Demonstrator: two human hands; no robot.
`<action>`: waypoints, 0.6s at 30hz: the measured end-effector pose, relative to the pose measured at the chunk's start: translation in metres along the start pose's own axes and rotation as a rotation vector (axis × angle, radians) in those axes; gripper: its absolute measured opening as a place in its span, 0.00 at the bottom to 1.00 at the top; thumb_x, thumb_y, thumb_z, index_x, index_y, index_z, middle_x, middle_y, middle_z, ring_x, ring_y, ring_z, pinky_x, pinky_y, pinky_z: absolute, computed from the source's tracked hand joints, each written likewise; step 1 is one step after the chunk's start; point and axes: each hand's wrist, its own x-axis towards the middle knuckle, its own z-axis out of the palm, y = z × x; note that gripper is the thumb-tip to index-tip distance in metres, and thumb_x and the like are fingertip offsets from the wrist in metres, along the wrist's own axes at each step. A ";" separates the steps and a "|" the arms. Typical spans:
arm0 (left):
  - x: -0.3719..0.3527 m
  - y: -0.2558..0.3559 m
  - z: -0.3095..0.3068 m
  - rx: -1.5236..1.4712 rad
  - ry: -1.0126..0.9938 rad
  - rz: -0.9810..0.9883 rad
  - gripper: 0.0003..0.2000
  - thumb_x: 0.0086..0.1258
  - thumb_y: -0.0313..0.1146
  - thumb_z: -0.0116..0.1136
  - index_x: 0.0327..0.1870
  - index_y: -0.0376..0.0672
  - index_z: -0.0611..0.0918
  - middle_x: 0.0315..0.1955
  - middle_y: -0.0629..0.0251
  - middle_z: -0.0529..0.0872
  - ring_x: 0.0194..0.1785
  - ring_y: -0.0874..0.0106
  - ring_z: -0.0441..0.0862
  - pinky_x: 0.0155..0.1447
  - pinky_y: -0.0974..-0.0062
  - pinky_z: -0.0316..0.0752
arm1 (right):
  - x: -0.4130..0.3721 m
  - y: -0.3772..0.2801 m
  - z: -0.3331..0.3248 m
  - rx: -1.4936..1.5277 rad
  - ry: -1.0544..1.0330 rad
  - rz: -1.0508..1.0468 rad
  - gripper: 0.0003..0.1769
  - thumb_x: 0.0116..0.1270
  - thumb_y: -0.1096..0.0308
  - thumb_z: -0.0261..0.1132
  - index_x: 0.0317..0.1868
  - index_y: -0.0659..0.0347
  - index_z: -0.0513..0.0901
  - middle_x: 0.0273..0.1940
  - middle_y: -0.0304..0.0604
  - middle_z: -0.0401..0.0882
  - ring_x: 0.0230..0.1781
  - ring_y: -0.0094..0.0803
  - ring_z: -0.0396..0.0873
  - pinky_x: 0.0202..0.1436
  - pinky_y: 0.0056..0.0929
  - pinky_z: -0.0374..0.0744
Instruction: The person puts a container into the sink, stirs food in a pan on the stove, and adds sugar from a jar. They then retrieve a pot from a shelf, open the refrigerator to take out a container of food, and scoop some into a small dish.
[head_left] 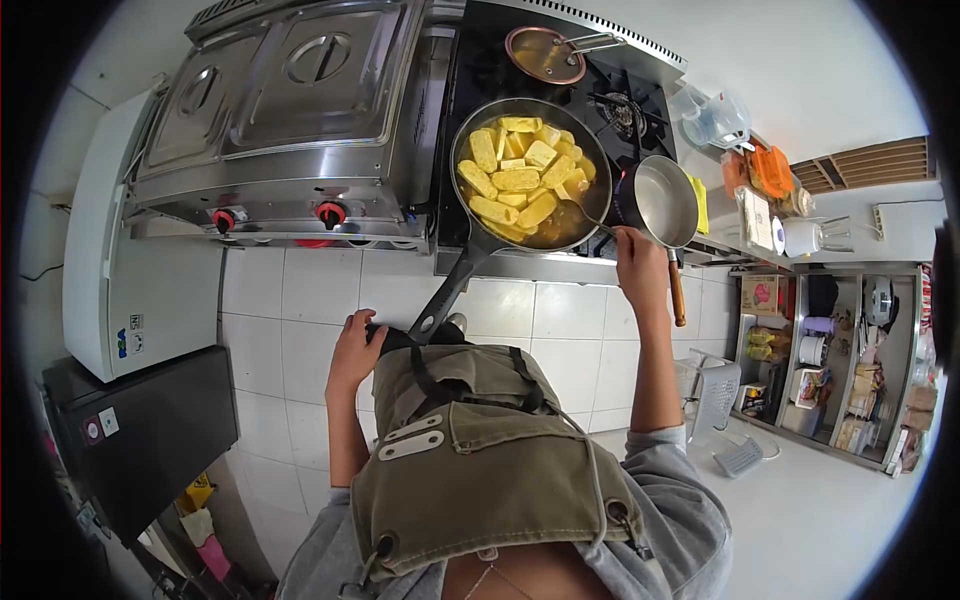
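Observation:
A large dark frying pan sits on the black stove, its handle pointing down-left. Yellow rectangular pieces lie in brownish liquid inside it. My right hand is closed on the handle of a metal spoon, whose bowl end is in the liquid at the pan's lower right. Near the end of the pan handle, at my waist, is my left hand, beside or on something dark; its fingers are bent and what they hold, if anything, is unclear.
A small saucepan with a wooden handle stands right of the pan. Behind is a lidded copper-coloured pot. A steel food warmer stands left, a fridge farther left. Shelves and a grey plastic stool are at right.

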 end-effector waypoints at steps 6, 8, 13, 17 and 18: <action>-0.002 0.007 -0.002 0.023 -0.033 -0.051 0.18 0.65 0.36 0.56 0.52 0.37 0.73 0.48 0.53 0.77 0.48 0.59 0.78 0.49 0.68 0.74 | 0.005 0.002 0.002 -0.103 0.047 -0.014 0.12 0.67 0.66 0.54 0.36 0.63 0.83 0.25 0.55 0.80 0.24 0.50 0.79 0.30 0.40 0.76; -0.002 0.001 0.001 0.040 -0.027 -0.039 0.18 0.65 0.36 0.56 0.52 0.37 0.73 0.48 0.54 0.77 0.48 0.59 0.78 0.49 0.68 0.74 | 0.005 0.000 0.007 -0.161 0.074 -0.088 0.12 0.67 0.67 0.55 0.35 0.63 0.83 0.24 0.54 0.80 0.24 0.49 0.79 0.29 0.39 0.76; -0.001 -0.004 0.000 0.049 -0.008 -0.013 0.18 0.64 0.36 0.56 0.51 0.37 0.73 0.48 0.53 0.78 0.47 0.59 0.78 0.49 0.68 0.74 | 0.000 -0.027 -0.012 -0.012 -0.019 -0.047 0.11 0.66 0.68 0.56 0.35 0.64 0.83 0.24 0.54 0.79 0.24 0.49 0.78 0.29 0.39 0.76; -0.002 -0.011 0.003 0.048 0.005 -0.017 0.18 0.64 0.36 0.56 0.51 0.37 0.72 0.47 0.52 0.78 0.46 0.58 0.78 0.48 0.67 0.74 | -0.004 -0.023 -0.005 0.087 -0.110 0.000 0.10 0.65 0.68 0.57 0.35 0.65 0.82 0.25 0.54 0.79 0.25 0.50 0.78 0.30 0.39 0.76; -0.003 -0.012 0.003 0.053 0.011 -0.011 0.18 0.64 0.36 0.56 0.51 0.37 0.72 0.47 0.52 0.78 0.46 0.58 0.78 0.48 0.67 0.74 | -0.003 -0.018 0.002 0.088 -0.111 -0.002 0.10 0.65 0.68 0.57 0.35 0.65 0.82 0.25 0.54 0.79 0.25 0.50 0.78 0.30 0.39 0.76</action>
